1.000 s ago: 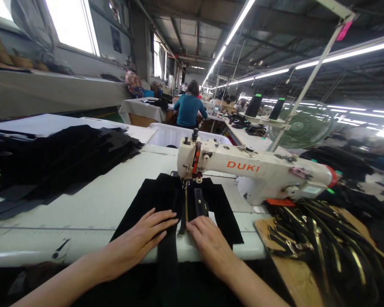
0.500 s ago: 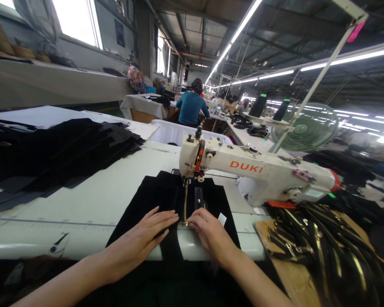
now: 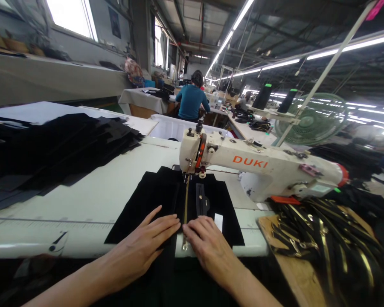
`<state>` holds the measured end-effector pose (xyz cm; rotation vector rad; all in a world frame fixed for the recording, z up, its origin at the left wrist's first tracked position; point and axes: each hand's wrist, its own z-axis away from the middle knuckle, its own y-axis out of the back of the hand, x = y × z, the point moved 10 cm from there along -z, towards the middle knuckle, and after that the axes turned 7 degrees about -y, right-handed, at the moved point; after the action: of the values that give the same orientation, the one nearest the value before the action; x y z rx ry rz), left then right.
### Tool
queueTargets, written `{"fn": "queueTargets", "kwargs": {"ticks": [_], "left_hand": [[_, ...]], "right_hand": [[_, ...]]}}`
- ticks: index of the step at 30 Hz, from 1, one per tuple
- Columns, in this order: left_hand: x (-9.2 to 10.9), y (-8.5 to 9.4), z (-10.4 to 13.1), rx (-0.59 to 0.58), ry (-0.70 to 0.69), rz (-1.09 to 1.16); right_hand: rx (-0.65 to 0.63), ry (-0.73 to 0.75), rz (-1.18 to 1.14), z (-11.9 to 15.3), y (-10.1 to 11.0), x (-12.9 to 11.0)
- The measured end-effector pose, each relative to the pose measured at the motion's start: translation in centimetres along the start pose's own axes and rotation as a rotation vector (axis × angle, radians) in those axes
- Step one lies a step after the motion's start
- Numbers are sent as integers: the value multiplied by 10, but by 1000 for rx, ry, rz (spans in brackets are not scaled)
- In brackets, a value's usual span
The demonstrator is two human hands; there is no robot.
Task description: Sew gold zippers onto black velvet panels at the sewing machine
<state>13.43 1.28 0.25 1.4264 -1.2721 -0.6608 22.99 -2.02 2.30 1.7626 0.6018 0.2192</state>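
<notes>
A black fabric piece (image 3: 153, 192) lies on the sewing table under the needle area of a DUKI sewing machine (image 3: 224, 155). A zipper (image 3: 186, 202) with gold teeth runs from the presser foot toward me, its metal pull (image 3: 184, 246) at the near end. My left hand (image 3: 147, 238) rests flat on the fabric left of the zipper, fingers stretched out. Right of the zipper, my right hand (image 3: 208, 245) has bent fingers closed on the zipper's edge, just above the pull. Beside it on the fabric are a small zipped patch (image 3: 201, 200) and a white label (image 3: 218, 222).
Stacked black fabric pieces (image 3: 60, 149) cover the table's left side. Several gold-toothed zippers (image 3: 326, 243) lie on a wooden board (image 3: 291, 268) at right. Beyond the machine are a white bin (image 3: 166, 127), a person in a blue top (image 3: 192, 102) and a green fan (image 3: 312, 119).
The zipper's metal pull has come nearer to me. My right hand has shifted from the zipper's end to its edge above the pull; my left hand stays flat. The view has tilted slightly.
</notes>
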Motion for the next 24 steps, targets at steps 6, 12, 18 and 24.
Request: {"fn": "queueTargets", "kwargs": {"ticks": [6,12,18,24], "left_hand": [[16,1,1,128,-30,-120],[20,-1,2,177,-50,-158],[21,-11,5,147,-72,-171],[19,-21,5,49,-69,-169]], "right_hand": [[149,-106,-86,7,1,3],[172,-200,-194,6,-1,14],[111,-348,-402,4,5,26],[54,-436,-539,5,1,32]]}}
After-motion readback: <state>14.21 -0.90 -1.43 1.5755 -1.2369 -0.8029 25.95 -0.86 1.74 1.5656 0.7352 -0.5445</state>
